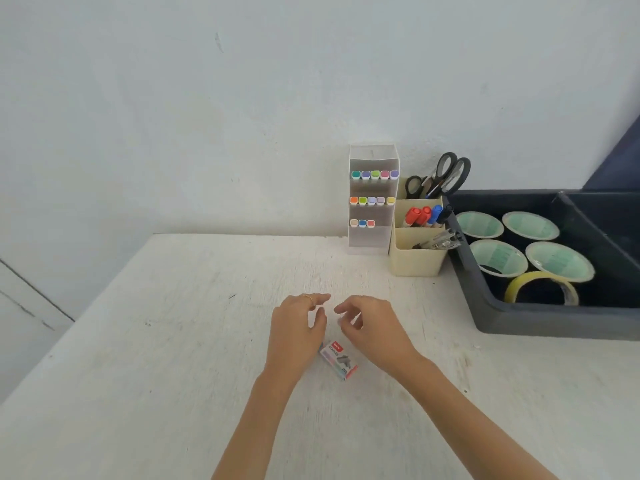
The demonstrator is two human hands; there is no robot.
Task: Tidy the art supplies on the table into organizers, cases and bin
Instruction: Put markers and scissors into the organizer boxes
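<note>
I am at a big white table (173, 341). A dark bin (491, 306) sits on its right side. Inside it lie four green and white tape rolls (479, 225) and one yellow tape roll (512, 289) near the front wall. A tall clear marker holder (372, 237) stands at the back by the wall, with coloured marker caps (375, 174) in three rows. Just beside it, touching the bin, is a cream organizer (415, 261). It holds black scissors (450, 174) at the back, red and blue markers (420, 216) in the middle and pens (438, 240) in front.

My left hand (294, 334) and my right hand (377, 330) are close together in the middle of the table, well apart from the holders. My left fingers are loosely bent and hold nothing. My right fingers are curled in more, and I cannot tell if they pinch something small.

A little staples box (337, 360) lies flat on the table between my wrists, partly under my left hand. Nothing stands between it and the organizer.
</note>
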